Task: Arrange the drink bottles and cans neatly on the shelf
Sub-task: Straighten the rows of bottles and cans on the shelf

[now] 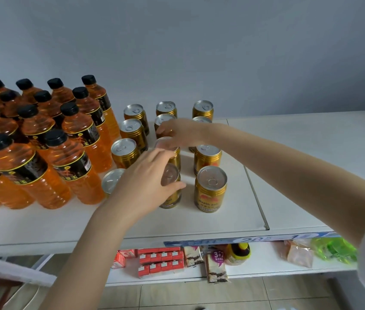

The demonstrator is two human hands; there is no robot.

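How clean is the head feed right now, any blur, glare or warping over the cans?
Head view: the right hand is motion-smeared over the middle cans; the left hand is sharper. Soft even light, faint shadows, mild sheen on the bottles. The shelf edge bows from wide-angle distortion.

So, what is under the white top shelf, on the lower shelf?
Under the white top shelf, the lower shelf holds small red cartons, snack packets, a yellow-capped jar and green bottles. Its left part is hidden.
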